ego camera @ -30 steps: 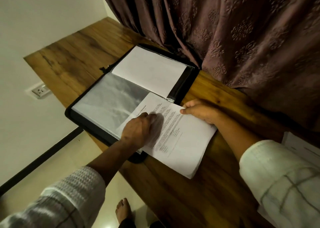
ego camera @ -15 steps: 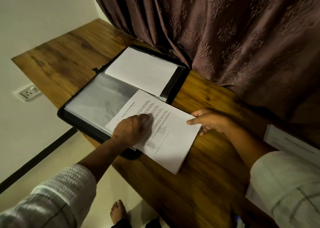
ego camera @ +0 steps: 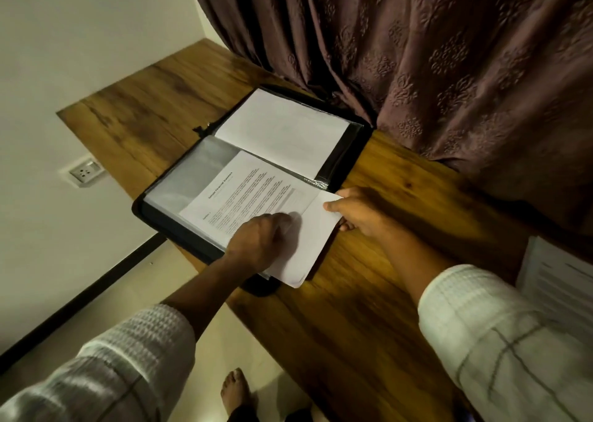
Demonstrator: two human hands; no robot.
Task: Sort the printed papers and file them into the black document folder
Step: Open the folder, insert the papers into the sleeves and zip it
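Note:
The black document folder (ego camera: 359, 152) lies open on the wooden table (ego camera: 369, 293), with a blank white sheet (ego camera: 282, 132) in its far sleeve. A printed paper (ego camera: 256, 190) lies about halfway inside the near clear sleeve (ego camera: 189, 177), its right part sticking out over the table. My left hand (ego camera: 256, 245) has curled fingers on the sleeve's opening, over the paper. My right hand (ego camera: 356, 211) pinches the paper's outer right edge, thumb on top.
More printed papers (ego camera: 561, 280) lie at the table's right edge. A heavy brown curtain (ego camera: 433, 52) hangs behind the folder and touches its far corner. A wall socket (ego camera: 84, 173) sits left, below the table. A bare foot (ego camera: 236, 392) stands on the floor.
The printed paper has slid leftward, deeper into the near sleeve. My right hand followed it and now pinches its edge. My left hand stayed at the sleeve opening.

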